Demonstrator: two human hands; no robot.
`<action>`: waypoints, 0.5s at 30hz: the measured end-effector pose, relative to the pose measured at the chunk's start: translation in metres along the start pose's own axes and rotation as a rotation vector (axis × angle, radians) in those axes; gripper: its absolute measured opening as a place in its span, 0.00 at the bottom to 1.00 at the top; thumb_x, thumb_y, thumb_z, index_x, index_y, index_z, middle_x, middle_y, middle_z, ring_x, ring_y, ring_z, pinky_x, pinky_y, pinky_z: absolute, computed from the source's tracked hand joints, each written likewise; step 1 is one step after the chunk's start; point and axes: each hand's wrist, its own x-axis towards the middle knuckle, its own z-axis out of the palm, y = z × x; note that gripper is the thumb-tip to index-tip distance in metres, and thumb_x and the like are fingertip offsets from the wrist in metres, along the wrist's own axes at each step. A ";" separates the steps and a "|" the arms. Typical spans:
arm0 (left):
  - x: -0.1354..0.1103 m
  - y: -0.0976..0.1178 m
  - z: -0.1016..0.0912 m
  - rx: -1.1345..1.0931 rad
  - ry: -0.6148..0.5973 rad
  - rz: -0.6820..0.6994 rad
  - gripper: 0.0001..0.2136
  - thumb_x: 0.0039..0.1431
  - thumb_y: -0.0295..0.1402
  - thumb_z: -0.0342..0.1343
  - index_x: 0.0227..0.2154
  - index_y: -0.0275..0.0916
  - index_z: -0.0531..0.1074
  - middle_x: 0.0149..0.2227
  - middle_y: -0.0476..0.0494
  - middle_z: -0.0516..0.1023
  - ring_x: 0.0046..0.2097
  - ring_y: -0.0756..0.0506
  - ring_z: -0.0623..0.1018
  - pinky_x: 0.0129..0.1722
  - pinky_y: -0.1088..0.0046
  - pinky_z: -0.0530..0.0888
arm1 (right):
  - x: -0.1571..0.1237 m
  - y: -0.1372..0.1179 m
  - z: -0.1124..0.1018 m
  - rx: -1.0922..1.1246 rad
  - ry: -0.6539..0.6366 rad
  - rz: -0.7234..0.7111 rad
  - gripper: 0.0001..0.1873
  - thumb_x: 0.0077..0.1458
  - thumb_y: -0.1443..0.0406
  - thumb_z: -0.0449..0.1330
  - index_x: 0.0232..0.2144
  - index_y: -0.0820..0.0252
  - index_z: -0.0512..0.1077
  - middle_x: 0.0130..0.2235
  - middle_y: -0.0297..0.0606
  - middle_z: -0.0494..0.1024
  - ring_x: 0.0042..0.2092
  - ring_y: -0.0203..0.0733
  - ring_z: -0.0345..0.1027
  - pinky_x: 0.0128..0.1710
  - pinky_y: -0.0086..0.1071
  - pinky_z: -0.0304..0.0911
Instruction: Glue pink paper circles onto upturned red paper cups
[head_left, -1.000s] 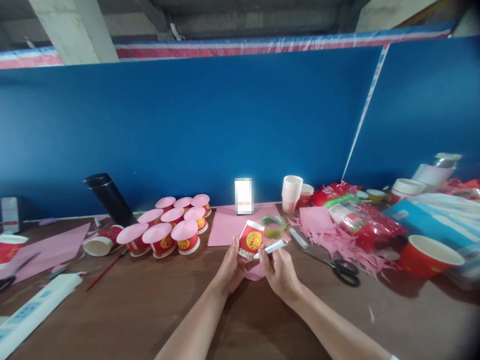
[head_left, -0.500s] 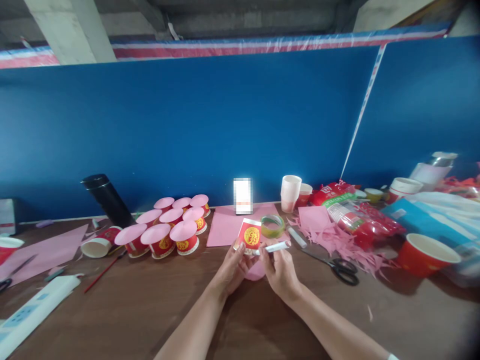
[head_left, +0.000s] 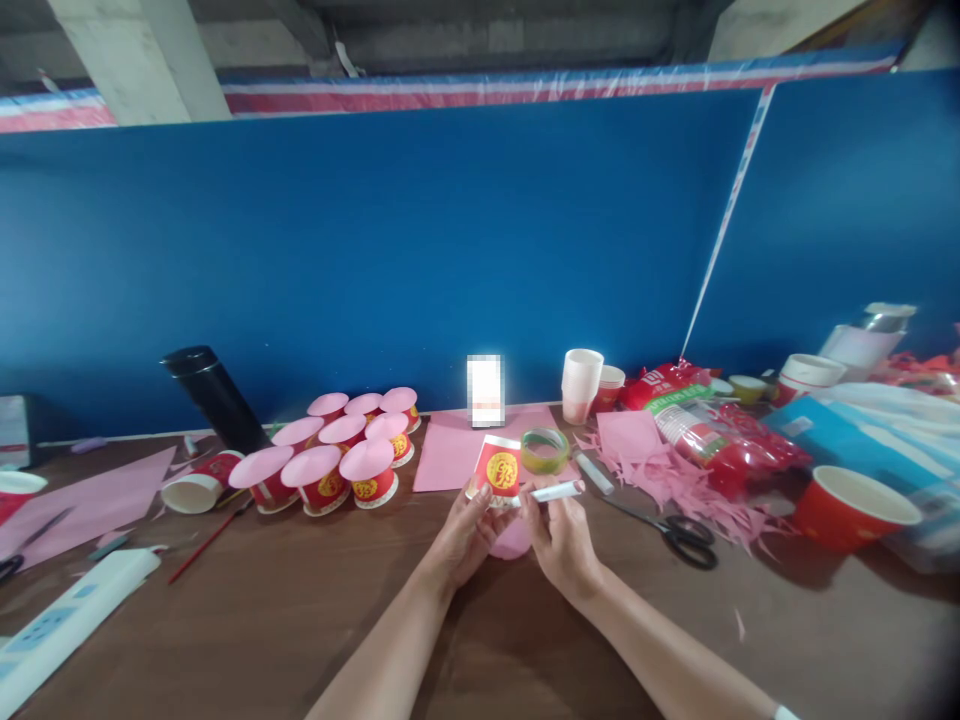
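Note:
My left hand (head_left: 463, 538) grips an upside-down red paper cup (head_left: 498, 468) with a yellow emblem, held just above the brown table (head_left: 300, 620). My right hand (head_left: 562, 540) pinches a white glue stick (head_left: 556, 491), whose tip is close to the cup's lower edge. A pink paper disc (head_left: 513, 540) shows between the two hands. Just behind the cup lies a green tape roll (head_left: 545, 450) on a pink sheet (head_left: 447, 452).
Several upside-down red cups topped with pink discs (head_left: 337, 460) stand at the left, beside a black flask (head_left: 214, 398). Black scissors (head_left: 679, 540), pink paper scraps (head_left: 675, 485), a stack of white cups (head_left: 582, 385), red bags and an open red cup (head_left: 851, 510) lie right. A white power strip (head_left: 67, 620) lies lower left.
The cup in my left hand has turned slightly, from tilted to more upright, and both hands have risen a little. The glue stick stays by the cup's edge.

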 end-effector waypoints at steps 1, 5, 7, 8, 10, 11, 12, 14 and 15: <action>0.000 0.000 0.000 0.000 0.002 -0.001 0.18 0.54 0.32 0.54 0.48 0.40 0.64 0.43 0.41 0.75 0.45 0.43 0.74 0.48 0.64 0.67 | 0.000 0.000 0.000 0.000 0.001 0.004 0.08 0.58 0.67 0.47 0.32 0.60 0.66 0.28 0.39 0.73 0.30 0.40 0.68 0.31 0.32 0.62; 0.001 -0.002 -0.002 -0.003 0.005 0.005 0.17 0.54 0.32 0.54 0.48 0.40 0.64 0.43 0.41 0.75 0.44 0.43 0.75 0.47 0.63 0.68 | 0.002 -0.001 -0.002 0.011 0.008 0.009 0.07 0.58 0.67 0.47 0.33 0.60 0.65 0.29 0.39 0.73 0.31 0.40 0.67 0.32 0.33 0.62; 0.000 -0.001 -0.001 -0.001 0.006 0.004 0.17 0.54 0.32 0.54 0.48 0.41 0.64 0.44 0.41 0.75 0.45 0.43 0.74 0.47 0.63 0.67 | 0.002 -0.002 -0.002 0.012 0.017 0.006 0.07 0.58 0.67 0.48 0.32 0.61 0.65 0.28 0.39 0.73 0.31 0.40 0.67 0.32 0.33 0.62; 0.000 -0.001 -0.001 0.001 0.009 0.002 0.17 0.54 0.32 0.54 0.48 0.41 0.65 0.44 0.41 0.75 0.45 0.43 0.74 0.48 0.63 0.67 | 0.003 -0.002 -0.003 0.011 0.022 0.006 0.07 0.58 0.67 0.48 0.32 0.61 0.65 0.28 0.39 0.73 0.30 0.40 0.67 0.32 0.33 0.62; -0.001 -0.001 0.000 0.003 0.015 -0.006 0.17 0.53 0.33 0.55 0.47 0.41 0.65 0.44 0.41 0.75 0.45 0.43 0.74 0.48 0.63 0.67 | 0.003 -0.003 -0.003 0.008 0.026 0.009 0.08 0.58 0.67 0.47 0.31 0.61 0.65 0.28 0.39 0.73 0.29 0.40 0.67 0.31 0.32 0.62; -0.002 0.000 0.000 0.003 0.018 -0.011 0.17 0.53 0.33 0.55 0.47 0.41 0.66 0.44 0.41 0.75 0.46 0.43 0.74 0.48 0.63 0.66 | 0.004 -0.003 -0.004 0.007 0.024 0.012 0.09 0.58 0.67 0.47 0.30 0.60 0.65 0.27 0.39 0.72 0.29 0.39 0.67 0.31 0.32 0.62; -0.002 0.000 0.000 0.004 0.021 -0.016 0.17 0.53 0.34 0.55 0.47 0.41 0.66 0.44 0.41 0.75 0.46 0.43 0.74 0.49 0.62 0.66 | 0.004 -0.003 -0.004 0.008 0.023 0.014 0.09 0.58 0.67 0.47 0.30 0.60 0.65 0.27 0.38 0.72 0.29 0.39 0.67 0.30 0.31 0.62; -0.002 0.000 0.000 0.005 0.025 -0.022 0.17 0.53 0.34 0.55 0.47 0.41 0.66 0.44 0.41 0.75 0.45 0.43 0.74 0.49 0.62 0.66 | 0.004 -0.003 -0.004 0.008 0.022 0.014 0.09 0.58 0.66 0.47 0.30 0.60 0.65 0.27 0.38 0.72 0.28 0.39 0.67 0.30 0.31 0.62; -0.002 0.000 0.000 0.007 0.027 -0.023 0.17 0.53 0.34 0.55 0.46 0.41 0.67 0.44 0.41 0.75 0.45 0.43 0.74 0.49 0.62 0.66 | 0.004 -0.003 -0.004 0.008 0.024 0.014 0.08 0.58 0.66 0.47 0.30 0.60 0.65 0.27 0.38 0.72 0.29 0.39 0.67 0.31 0.31 0.62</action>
